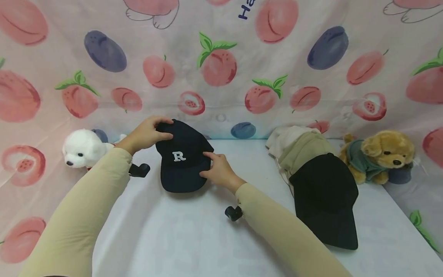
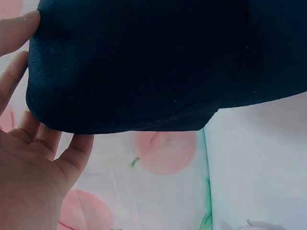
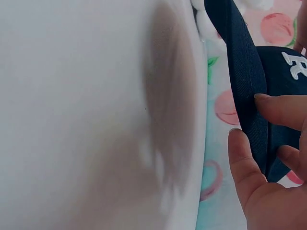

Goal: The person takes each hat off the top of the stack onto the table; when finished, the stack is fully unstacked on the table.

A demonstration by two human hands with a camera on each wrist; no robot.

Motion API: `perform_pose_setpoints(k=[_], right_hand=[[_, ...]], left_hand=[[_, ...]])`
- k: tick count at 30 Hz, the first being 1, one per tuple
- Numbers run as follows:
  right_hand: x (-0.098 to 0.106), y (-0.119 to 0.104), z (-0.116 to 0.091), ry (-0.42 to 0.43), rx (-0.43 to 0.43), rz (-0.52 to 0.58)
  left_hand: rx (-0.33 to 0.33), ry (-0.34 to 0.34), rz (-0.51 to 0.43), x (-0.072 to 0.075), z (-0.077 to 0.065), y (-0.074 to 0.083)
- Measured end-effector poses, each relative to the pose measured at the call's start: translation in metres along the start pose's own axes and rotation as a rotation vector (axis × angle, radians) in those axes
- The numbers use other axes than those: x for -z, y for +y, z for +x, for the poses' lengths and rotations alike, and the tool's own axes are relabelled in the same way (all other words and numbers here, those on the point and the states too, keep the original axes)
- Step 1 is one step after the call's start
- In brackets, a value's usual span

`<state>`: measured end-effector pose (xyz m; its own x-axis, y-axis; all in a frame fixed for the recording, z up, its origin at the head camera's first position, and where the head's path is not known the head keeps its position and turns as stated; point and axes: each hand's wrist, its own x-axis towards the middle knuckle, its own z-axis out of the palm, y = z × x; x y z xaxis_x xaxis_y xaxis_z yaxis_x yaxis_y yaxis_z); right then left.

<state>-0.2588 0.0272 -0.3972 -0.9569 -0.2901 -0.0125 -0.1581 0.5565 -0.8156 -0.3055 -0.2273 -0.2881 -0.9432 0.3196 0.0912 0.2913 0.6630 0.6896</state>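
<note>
A navy baseball cap (image 1: 190, 144) with a white letter R on its front is held up between both hands, brim facing down and toward me. My left hand (image 1: 143, 132) grips the upper left of its crown, thumb and fingers spread along the edge. In the left wrist view the dark cap (image 2: 129, 67) hides the tips of some left fingers. At the right side, where brim meets crown, my right hand (image 1: 221, 171) pinches the cap. The right wrist view has the right thumb and fingers on either side of the brim (image 3: 247, 81).
On the right of the white table (image 1: 194, 238), a black cap (image 1: 327, 196) overlaps a khaki cap (image 1: 302, 148) and a paler cap (image 1: 282, 140). A brown plush dog (image 1: 387, 154) sits beyond them. A white plush toy (image 1: 83, 148) is at back left, before a fruit-print curtain (image 1: 221, 96).
</note>
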Motion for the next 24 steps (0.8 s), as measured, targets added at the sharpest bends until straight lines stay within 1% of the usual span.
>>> perform_pose_setpoints(k=[3,6,10,14,18,24], right_hand=[[-0.007,0.001,0.008,0.001,0.0,-0.023],[-0.013,0.002,0.015,-0.003,-0.004,-0.035],[-0.019,0.003,0.02,-0.006,-0.004,-0.042],[-0.024,0.006,0.023,-0.013,-0.009,-0.04],[-0.028,0.006,0.027,-0.027,-0.021,-0.038],[-0.032,0.007,0.033,-0.036,-0.032,-0.046]], left_hand=[[0.015,0.008,0.017,0.002,0.003,-0.005],[0.013,0.013,0.038,0.003,0.006,-0.008],[0.005,0.009,0.055,0.001,0.01,-0.013],[0.014,-0.006,0.062,0.0,0.013,-0.017],[0.034,-0.007,0.061,-0.002,0.015,-0.022],[0.032,-0.009,0.07,-0.004,0.02,-0.025]])
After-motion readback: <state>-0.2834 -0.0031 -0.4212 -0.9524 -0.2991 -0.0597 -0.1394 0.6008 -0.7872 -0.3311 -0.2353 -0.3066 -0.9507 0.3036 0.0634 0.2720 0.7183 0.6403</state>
